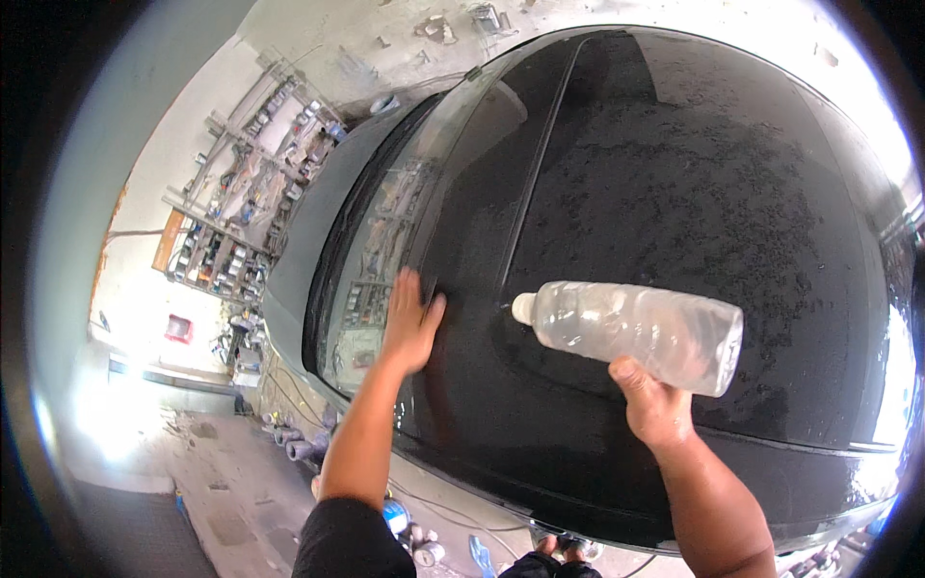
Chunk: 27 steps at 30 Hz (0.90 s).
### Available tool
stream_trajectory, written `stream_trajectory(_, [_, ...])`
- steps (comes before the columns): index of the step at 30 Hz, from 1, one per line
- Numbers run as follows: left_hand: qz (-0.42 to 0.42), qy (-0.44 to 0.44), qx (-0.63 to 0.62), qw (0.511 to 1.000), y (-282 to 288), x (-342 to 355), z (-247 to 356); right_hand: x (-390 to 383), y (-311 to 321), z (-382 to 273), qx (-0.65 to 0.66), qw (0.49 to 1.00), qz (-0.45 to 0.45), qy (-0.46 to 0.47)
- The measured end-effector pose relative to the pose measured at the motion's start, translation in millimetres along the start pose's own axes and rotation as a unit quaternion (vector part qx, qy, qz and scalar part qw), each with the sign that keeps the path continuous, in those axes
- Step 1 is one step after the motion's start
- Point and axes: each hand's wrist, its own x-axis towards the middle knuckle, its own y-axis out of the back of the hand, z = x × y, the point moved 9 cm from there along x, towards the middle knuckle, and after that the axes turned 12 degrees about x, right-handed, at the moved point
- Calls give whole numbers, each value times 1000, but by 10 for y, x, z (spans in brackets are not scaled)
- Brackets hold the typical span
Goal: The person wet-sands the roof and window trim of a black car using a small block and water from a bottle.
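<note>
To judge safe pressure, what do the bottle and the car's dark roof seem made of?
Bottle: likely plastic, cloudy and shiny; light shows through its moulded walls.
Dark roof: smooth, with glossy reflections and wet patches; painted metal or tinted glass, I can't tell.

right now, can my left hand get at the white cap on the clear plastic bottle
Probably yes: the white cap points toward the left hand, nothing visible stands between them over the black car roof, and the right hand grips the bottle nearer its base.
</note>
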Motion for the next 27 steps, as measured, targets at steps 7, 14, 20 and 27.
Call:
stream_trajectory(7, [32,-9,29,999,99,89,88,7,-28,83,67,998,10,-11])
stream_trajectory(14, [-9,66,11,998,-19,-1962,-139,7,10,142,79,997,9,-19])
stream_trajectory(20, [4,83,16,996,88,-846,94,6,-34,143,81,996,-1,-36])
stream_trajectory(27, [-16,-113,51,992,184,-388,677,17,-49,142,111,993,-1,-36])
